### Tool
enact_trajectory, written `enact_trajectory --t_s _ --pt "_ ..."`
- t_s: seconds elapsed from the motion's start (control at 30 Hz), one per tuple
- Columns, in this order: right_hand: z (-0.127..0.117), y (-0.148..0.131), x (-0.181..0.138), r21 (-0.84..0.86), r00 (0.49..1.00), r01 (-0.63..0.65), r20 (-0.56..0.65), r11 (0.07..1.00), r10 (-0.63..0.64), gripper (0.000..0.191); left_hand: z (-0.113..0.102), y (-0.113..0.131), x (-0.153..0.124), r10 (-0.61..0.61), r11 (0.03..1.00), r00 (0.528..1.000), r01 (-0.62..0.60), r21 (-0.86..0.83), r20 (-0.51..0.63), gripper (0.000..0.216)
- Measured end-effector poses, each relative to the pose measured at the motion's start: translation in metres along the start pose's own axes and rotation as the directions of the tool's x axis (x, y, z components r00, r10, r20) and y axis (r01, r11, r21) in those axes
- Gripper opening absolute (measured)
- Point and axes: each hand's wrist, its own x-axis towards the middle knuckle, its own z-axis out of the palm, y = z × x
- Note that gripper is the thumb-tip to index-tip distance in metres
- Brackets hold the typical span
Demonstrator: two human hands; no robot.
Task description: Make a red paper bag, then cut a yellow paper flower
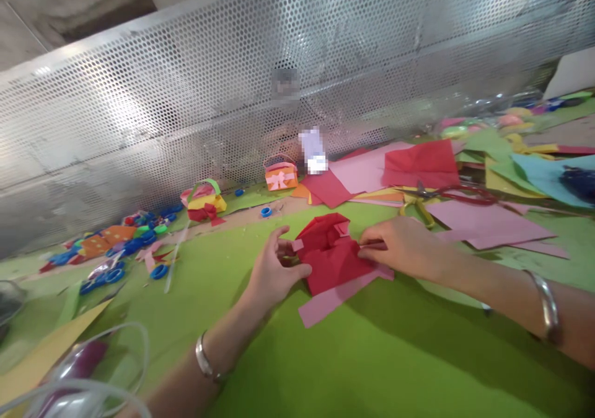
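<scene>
A folded red paper basket (334,260) lies between my two hands on the green tabletop (372,356). My left hand (274,266) grips its left edge, thumb on the front and fingers behind, beside a small pink tab. On the other side, my right hand (395,247) pinches the right edge of the red paper; what exactly sits between those fingertips is partly hidden. A pink paper strip (325,306) runs under the front of the red piece, its left end sticking out toward me. Inside the red fold, another bit of pink paper shows.
Finished paper baskets, one yellow (207,206) and one orange (281,176), stand along the perforated metal panel (209,95). Yellow-handled scissors (421,210) and red-handled scissors (469,193) lie by coloured sheets at right. Blue-handled scissors (114,272) and a clear-plastic item (79,362) are at left.
</scene>
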Motion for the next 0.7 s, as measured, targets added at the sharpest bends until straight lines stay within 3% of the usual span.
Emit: enact_trajectory --t_s 0.2,0.33,0.43,0.5,0.57,0.6,0.63,0.67,0.7 --pt "-0.007 -0.002 -0.003 0.105 1.0 -0.009 -0.028 0.994 0.012 0.019 0.002 0.002 -0.002 0.022 0.987 0.999 -0.017 -0.16 0.031 0.071" --pt "-0.008 0.001 -0.003 0.16 0.996 0.031 -0.092 0.987 -0.017 0.017 0.01 0.01 -0.012 0.069 0.972 0.985 -0.03 -0.234 0.16 0.042" --pt "-0.01 0.003 -0.003 0.227 0.997 -0.008 -0.069 0.974 0.024 0.04 0.01 0.02 -0.02 0.161 0.964 0.947 -0.09 -0.25 0.28 0.031" --pt "-0.014 0.004 -0.005 0.269 0.999 -0.03 -0.007 0.963 0.034 0.05 0.002 0.028 -0.021 0.213 0.965 0.879 -0.121 -0.232 0.427 0.046" --pt "-0.021 0.003 -0.008 0.296 0.999 -0.008 0.037 0.955 -0.003 0.048 -0.012 0.033 -0.017 0.222 0.973 0.752 -0.129 -0.191 0.621 0.064" --pt "-0.026 0.001 -0.01 0.307 0.998 0.016 0.06 0.951 -0.036 0.047 -0.019 0.033 -0.014 0.189 0.982 0.682 -0.112 -0.154 0.706 0.065" --pt "-0.03 -0.003 -0.012 0.309 0.993 0.044 0.093 0.95 -0.076 0.048 -0.025 0.033 -0.01 0.161 0.987 0.66 -0.089 -0.137 0.734 0.055" --pt "-0.035 -0.008 -0.013 0.297 0.983 0.075 0.139 0.952 -0.121 0.051 -0.029 0.032 -0.006 0.135 0.989 0.718 -0.059 -0.134 0.683 0.043" --pt "-0.039 -0.014 -0.014 0.267 0.968 0.107 0.192 0.958 -0.162 0.056 -0.031 0.03 -0.003 0.113 0.986 0.806 -0.019 -0.166 0.581 0.035"
